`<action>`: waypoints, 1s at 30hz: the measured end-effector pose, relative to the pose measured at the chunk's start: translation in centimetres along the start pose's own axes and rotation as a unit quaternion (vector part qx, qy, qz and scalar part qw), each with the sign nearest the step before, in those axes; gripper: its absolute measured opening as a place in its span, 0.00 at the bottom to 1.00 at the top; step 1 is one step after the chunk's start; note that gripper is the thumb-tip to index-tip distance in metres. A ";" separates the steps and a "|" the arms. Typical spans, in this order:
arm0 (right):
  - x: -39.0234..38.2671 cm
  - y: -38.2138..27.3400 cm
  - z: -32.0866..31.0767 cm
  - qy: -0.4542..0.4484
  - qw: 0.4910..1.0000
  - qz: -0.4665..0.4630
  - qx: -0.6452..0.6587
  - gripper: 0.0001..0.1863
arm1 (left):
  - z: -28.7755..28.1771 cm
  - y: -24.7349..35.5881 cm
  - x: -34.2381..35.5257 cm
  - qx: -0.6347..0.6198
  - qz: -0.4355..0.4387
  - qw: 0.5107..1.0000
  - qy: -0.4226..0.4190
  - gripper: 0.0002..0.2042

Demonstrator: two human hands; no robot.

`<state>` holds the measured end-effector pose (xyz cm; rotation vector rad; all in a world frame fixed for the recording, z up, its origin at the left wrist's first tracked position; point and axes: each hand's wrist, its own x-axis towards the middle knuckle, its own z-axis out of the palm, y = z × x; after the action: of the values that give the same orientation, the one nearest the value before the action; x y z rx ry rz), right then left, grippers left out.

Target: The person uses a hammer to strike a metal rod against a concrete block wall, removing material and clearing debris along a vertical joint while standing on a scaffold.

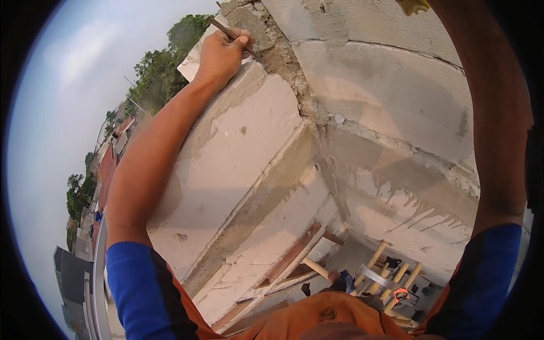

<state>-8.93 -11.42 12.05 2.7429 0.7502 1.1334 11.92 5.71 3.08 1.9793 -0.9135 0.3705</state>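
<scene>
My left hand (222, 55) is closed round a rusty ribbed steel bar (253, 55) at the top of the wall, where the bar meets rough, crumbled mortar (289, 73). Just below it is a pale, chipped wall block (226, 147). My right arm (493, 141) reaches up past the top edge on the right, and its hand is out of sight. Beside that arm a yellow object (412, 7) shows at the upper edge, too cut off to make out.
Pale block walls (385, 85) meet in a corner (334, 170). Far below are a wooden frame (292, 255) and several yellow poles (377, 255) with a metal plank (377, 279). Off the left side are roofs (105, 175) and trees (170, 56).
</scene>
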 end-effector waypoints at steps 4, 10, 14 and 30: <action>-1.2 0.4 -0.1 0.001 1.000 0.014 -0.004 0.18 | 0.2 -0.4 0.4 0.033 -0.016 0.999 -0.005 0.06; -1.9 0.8 0.3 -0.001 1.000 0.028 0.001 0.19 | 0.6 0.2 -0.5 0.006 0.040 0.999 0.037 0.07; -2.0 1.1 0.2 0.006 1.000 0.030 0.009 0.19 | 0.3 0.0 -0.7 -0.019 0.061 0.998 0.029 0.08; -6.5 0.8 0.3 0.049 0.973 0.193 0.118 0.20 | 0.4 0.6 -1.2 0.055 0.102 0.993 -0.028 0.07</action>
<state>-12.32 -15.16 7.84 3.1493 0.3875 1.3322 10.59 5.72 2.52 2.0092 -1.1581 0.4930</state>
